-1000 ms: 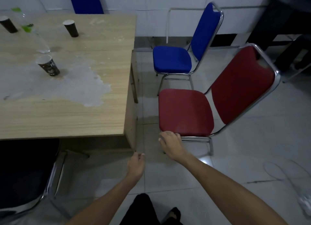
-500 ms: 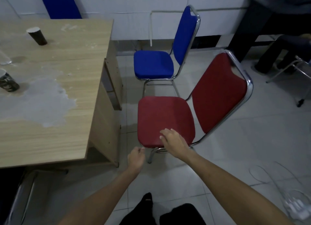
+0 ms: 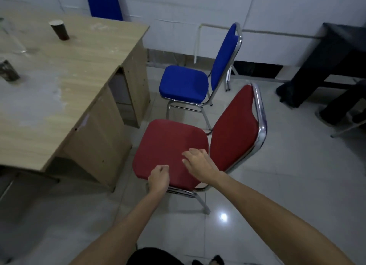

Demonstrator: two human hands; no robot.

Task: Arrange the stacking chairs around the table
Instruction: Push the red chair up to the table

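Note:
A red stacking chair (image 3: 168,146) with a chrome frame stands on the tiled floor beside the corner of the wooden table (image 3: 75,70), its back pointing away from the table. Behind it, a blue stacking chair (image 3: 184,83) stands along the same side of the table. My left hand (image 3: 158,177) hovers over the front edge of the red seat with its fingers curled in and nothing in them. My right hand (image 3: 200,163) lies over the right rear part of the red seat, fingers loosely apart, gripping nothing.
Dark paper cups (image 3: 59,30) stand on the table, which has a pale stain. Another blue chair back (image 3: 104,2) shows at the far wall. A black table (image 3: 340,52) and a seated person's legs (image 3: 344,106) are at the right.
My right hand has left the front edge of the red seat and moved up over it. My left hand has come forward to the seat's front. The view has swung and come closer.

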